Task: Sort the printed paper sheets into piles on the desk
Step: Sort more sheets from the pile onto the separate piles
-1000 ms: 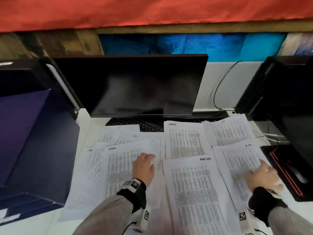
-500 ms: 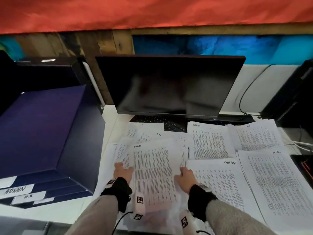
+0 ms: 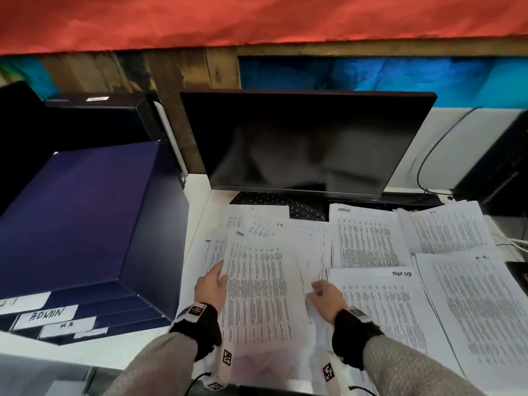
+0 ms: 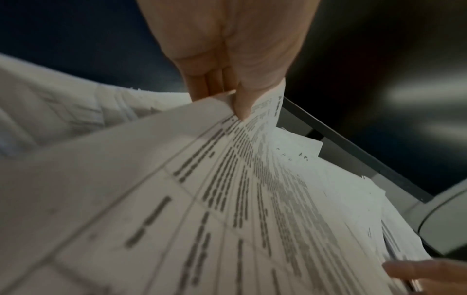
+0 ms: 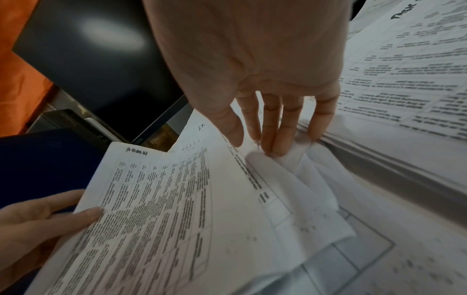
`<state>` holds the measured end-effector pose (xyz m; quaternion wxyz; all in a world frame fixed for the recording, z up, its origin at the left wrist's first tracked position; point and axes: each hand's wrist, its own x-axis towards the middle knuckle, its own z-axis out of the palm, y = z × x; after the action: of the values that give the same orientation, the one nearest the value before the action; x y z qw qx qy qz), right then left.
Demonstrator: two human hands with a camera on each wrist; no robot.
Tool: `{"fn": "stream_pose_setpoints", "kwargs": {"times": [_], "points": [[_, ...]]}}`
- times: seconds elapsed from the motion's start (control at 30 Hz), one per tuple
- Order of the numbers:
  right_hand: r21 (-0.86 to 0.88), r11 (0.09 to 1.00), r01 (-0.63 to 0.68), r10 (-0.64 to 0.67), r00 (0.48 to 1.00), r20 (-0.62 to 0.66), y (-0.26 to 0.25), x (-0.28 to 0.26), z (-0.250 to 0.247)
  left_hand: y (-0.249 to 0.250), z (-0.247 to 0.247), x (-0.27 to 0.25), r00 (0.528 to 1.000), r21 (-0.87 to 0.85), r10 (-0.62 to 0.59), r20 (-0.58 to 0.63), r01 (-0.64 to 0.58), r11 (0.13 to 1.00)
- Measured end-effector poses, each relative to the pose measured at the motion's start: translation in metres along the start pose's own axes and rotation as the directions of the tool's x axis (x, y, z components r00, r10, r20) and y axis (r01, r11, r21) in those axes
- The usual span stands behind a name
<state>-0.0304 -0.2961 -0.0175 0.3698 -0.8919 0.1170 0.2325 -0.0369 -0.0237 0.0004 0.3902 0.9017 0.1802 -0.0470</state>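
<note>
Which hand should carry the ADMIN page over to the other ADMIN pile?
Probably the right hand. The ADMIN pile lies to the right, behind it. The left hand pinches the ADMIN sheet's far-side edge, so the right would need to grip first.

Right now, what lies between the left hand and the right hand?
The ADMIN sheet, pinched by the left hand; the right hand fingers its other edge, in the head view.

Grey knit sleeves (image 3: pixel 160 364) — black wristbands (image 3: pixel 200 327) bearing square-coded white tags (image 3: pixel 227 357).
</note>
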Motion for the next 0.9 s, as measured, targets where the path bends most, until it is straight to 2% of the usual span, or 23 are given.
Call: {"fn": "stream_pose_setpoints", "kwargs": {"times": [0.07, 0.13, 0.2, 0.37, 0.5, 0.57, 0.63, 0.73, 0.9], "points": [[0.011, 1.000, 0.001, -0.001, 1.000, -0.017, 0.000, 0.002, 0.000, -0.004, -0.006, -0.004, 0.998, -0.062, 0.058, 0.023, -0.056, 0.996], [0.042, 0.999, 0.005, -0.004, 1.000, -0.024, -0.001, 0.004, -0.001, -0.008, -0.009, -0.007, 0.996, -0.208, 0.078, 0.051, -0.066, 0.976], [0.066, 0.998, 0.017, -0.016, 1.000, -0.020, -0.003, 0.006, 0.000, -0.013, -0.011, -0.008, 0.993, -0.343, 0.059, 0.102, -0.021, 0.939], [0.095, 0.995, 0.020, -0.018, 1.000, -0.018, -0.007, 0.010, 0.006, -0.017, -0.009, -0.007, 0.972, -0.509, 0.060, 0.227, 0.066, 0.858], [0.163, 0.987, -0.003, 0.003, 1.000, 0.002, -0.007, 0.010, 0.005, -0.014, -0.003, -0.007, 0.962, -0.644, -0.055, 0.269, 0.222, 0.732], [0.204, 0.979, -0.017, 0.014, 1.000, 0.015, -0.007, 0.010, 0.005, -0.013, 0.001, -0.007, 0.963, -0.681, -0.093, 0.254, 0.246, 0.690], [0.219, 0.975, -0.025, 0.018, 0.999, 0.033, -0.005, 0.010, 0.006, -0.007, 0.004, -0.011, 0.967, -0.666, -0.104, 0.232, 0.236, 0.707], [0.247, 0.968, -0.033, 0.025, 0.999, 0.039, -0.001, 0.010, 0.008, 0.000, 0.004, -0.016, 0.953, -0.616, -0.149, 0.265, 0.286, 0.734], [0.309, 0.951, -0.008, 0.012, 1.000, -0.011, 0.002, 0.008, 0.008, 0.007, 0.005, -0.017, 0.956, -0.584, -0.041, 0.290, 0.210, 0.784]]}}
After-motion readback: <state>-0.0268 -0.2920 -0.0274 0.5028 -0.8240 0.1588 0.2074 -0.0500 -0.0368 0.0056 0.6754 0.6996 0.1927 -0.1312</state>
